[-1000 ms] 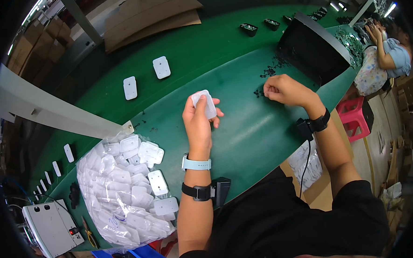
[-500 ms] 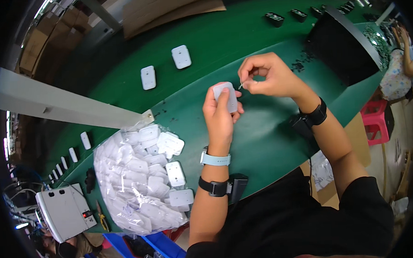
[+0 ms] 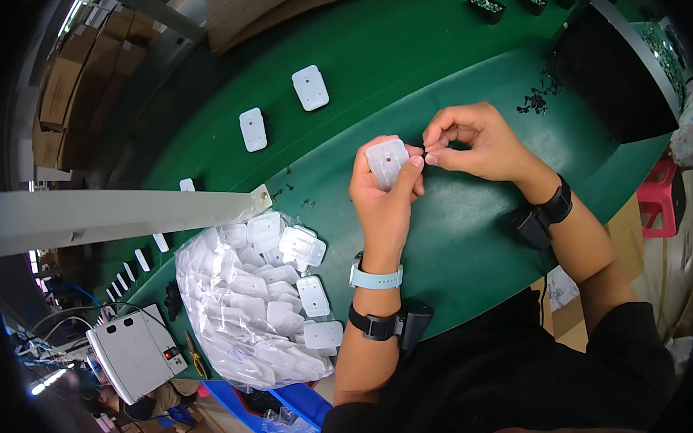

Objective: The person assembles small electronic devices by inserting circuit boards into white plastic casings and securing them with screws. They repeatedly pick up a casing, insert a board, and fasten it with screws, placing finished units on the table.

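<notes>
Holding a white plastic plate (image 3: 387, 161) upright above the green tabletop (image 3: 473, 233), left hand (image 3: 382, 199) has its grip clasped on it. Right hand (image 3: 476, 141) pinches something too tiny to identify at the plate's right edge. Clear bag of white plates (image 3: 246, 312) lies left; black bin (image 3: 617, 77) is cut off at the rim.

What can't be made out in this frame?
Head view:
- What the right hand pinches: too small, hidden by its fingertips.
- Back of the white plate: covered by the left hand.
- Loose black bits: too small.
- Black tray: inside too dark.
</notes>
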Demonstrator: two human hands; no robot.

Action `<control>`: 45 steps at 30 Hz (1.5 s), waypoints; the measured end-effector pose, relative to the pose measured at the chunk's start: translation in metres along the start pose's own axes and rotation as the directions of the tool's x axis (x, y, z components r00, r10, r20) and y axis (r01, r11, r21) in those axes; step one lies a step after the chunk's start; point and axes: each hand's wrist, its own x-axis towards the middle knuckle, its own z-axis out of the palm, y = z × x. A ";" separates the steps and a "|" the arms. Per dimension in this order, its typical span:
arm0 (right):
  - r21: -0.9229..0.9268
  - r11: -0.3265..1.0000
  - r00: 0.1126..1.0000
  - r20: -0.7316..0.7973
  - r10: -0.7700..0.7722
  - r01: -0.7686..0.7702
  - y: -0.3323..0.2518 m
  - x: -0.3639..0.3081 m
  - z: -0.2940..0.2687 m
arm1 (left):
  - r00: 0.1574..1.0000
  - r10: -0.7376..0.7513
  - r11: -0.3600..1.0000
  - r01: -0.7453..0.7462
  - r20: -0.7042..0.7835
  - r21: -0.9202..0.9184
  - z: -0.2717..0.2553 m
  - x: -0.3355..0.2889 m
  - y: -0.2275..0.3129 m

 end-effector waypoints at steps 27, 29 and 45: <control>-0.560 0.731 0.872 -0.031 -0.488 0.390 0.003 0.001 0.012 | 0.984 0.144 0.965 -0.116 -0.107 0.237 0.005 -0.005 -0.005; -0.541 0.750 0.869 -0.069 -0.491 0.381 0.005 0.000 0.012 | 0.984 0.170 0.970 -0.158 -0.054 0.186 0.006 -0.006 -0.006; -0.505 0.786 0.883 -0.094 -0.461 0.357 -0.001 -0.004 0.018 | 0.980 0.164 0.958 -0.186 0.113 0.219 0.008 -0.011 -0.013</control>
